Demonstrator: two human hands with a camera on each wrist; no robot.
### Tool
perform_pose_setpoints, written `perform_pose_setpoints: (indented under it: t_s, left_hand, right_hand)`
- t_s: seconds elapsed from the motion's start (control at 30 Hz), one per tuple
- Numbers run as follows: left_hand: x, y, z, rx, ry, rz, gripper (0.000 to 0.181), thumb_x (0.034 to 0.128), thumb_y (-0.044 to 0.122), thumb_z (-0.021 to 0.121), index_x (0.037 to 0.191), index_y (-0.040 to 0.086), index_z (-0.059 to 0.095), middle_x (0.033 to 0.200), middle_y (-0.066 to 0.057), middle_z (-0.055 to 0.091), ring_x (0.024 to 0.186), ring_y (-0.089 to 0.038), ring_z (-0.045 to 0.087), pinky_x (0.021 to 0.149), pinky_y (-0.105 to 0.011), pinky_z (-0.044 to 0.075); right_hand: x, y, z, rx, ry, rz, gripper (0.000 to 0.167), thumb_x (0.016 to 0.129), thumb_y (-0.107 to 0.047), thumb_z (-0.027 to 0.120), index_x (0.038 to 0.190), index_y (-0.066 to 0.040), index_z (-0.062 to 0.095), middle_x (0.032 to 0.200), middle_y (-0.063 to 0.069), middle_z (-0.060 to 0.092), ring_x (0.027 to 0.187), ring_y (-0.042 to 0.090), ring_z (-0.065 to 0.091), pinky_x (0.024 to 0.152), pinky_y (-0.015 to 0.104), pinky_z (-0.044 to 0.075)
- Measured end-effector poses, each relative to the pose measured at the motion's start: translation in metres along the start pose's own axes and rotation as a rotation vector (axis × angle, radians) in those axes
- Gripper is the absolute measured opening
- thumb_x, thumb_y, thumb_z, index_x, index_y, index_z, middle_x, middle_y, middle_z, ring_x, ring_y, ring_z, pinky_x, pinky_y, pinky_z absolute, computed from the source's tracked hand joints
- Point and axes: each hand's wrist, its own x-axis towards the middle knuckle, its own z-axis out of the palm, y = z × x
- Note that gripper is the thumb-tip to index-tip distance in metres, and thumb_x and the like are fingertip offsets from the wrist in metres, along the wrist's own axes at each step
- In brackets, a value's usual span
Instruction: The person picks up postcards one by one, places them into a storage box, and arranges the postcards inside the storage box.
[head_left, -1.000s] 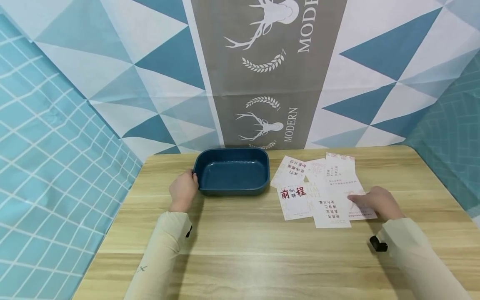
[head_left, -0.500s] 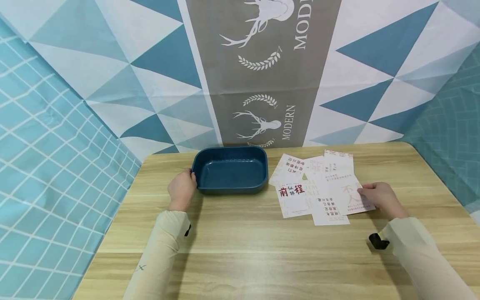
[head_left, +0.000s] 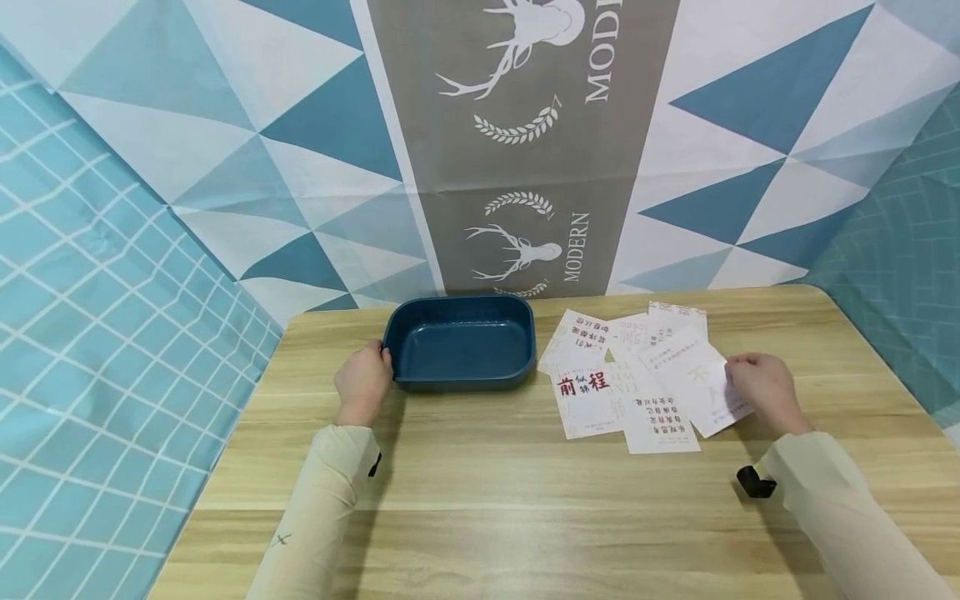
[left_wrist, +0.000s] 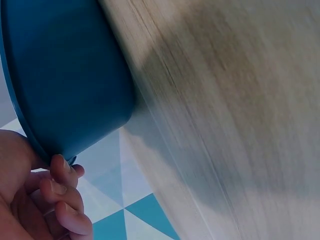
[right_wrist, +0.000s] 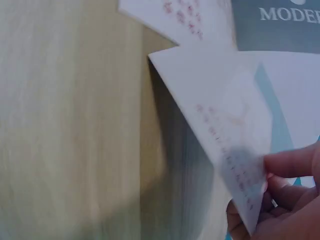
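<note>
Card [head_left: 690, 379], white and faintly printed, slants partly over other cards [head_left: 588, 412], pinched near one corner by your right hand [head_left: 765, 390]; your left hand [head_left: 363, 382] grips the blue tray [head_left: 465, 385]. You've turned the card further since earlier.

Head view from above, facing forward and down, table [head_left: 525, 517] in lower half, tilted left wrist view close on blue tray [left_wrist: 70, 75] at upper left, right wrist view close on card [right_wrist: 215, 110] at centre right, both shared with the head view
</note>
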Motion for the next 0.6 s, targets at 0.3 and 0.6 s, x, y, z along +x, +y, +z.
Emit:
perform_pose_setpoints:
  t_s: [0.3,0.6]
  left_hand:
    - [0.000,0.001,0.000,-0.007,-0.011,-0.008,0.030,0.0970,0.024,0.043,0.111,0.004,0.062,0.095,-0.020,0.069,0.081,-0.037,0.065,0.062,-0.052,0.048]
    - [-0.001,0.000,0.002,0.003,-0.004,-0.005,0.031,0.0972,0.024,0.043,0.114,0.004,0.060,0.096,-0.020,0.068,0.079,-0.037,0.065,0.061,-0.051,0.048]
  right_hand:
    - [0.002,-0.012,0.002,-0.021,0.013,-0.156,0.044,0.096,-0.025,0.037,0.123,0.007,0.050,0.124,0.029,0.048,0.103,0.037,0.046,0.078,0.042,0.037]
    - [0.003,-0.032,0.004,-0.087,-0.042,-0.355,0.040,0.098,-0.026,0.041,0.116,0.006,0.056,0.119,0.029,0.053,0.098,0.033,0.048,0.074,0.032,0.033]
